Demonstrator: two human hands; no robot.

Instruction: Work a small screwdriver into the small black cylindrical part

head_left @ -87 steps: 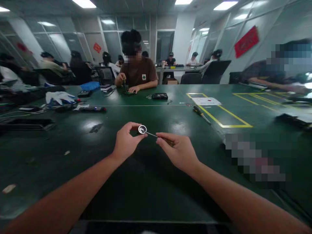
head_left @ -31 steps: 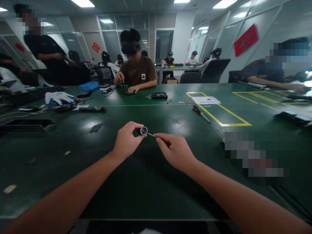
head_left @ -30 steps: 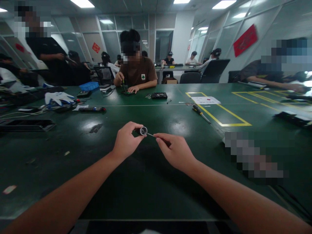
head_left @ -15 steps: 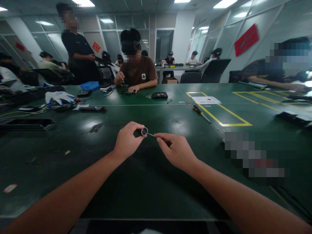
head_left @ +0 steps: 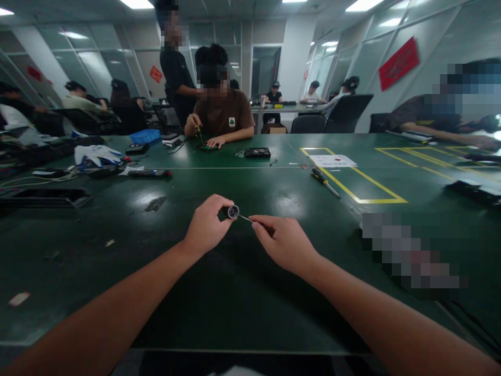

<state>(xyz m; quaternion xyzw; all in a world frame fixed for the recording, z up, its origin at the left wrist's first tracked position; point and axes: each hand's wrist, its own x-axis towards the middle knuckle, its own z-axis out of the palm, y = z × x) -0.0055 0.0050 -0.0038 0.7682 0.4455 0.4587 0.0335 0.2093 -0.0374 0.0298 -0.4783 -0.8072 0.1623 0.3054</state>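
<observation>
My left hand [head_left: 205,225] pinches a small round black part with a shiny silver face [head_left: 233,211], held just above the green table [head_left: 235,292]. My right hand [head_left: 284,243] grips a thin screwdriver [head_left: 246,218]. Its metal tip touches the silver face of the round part. The screwdriver's handle is mostly hidden inside my fingers. Both hands sit at the middle of the view, close together.
A yellow-handled screwdriver [head_left: 324,181] lies by a yellow taped rectangle [head_left: 360,183] with a paper sheet [head_left: 332,160]. White gloves [head_left: 96,154], a black pen-like tool [head_left: 149,173] and a black tray [head_left: 43,196] lie left. A seated person [head_left: 219,112] works opposite; another person [head_left: 176,73] stands behind.
My hands have barely moved, still holding the round part and screwdriver together. A standing person in black has walked from the far left to behind the seated person opposite.
</observation>
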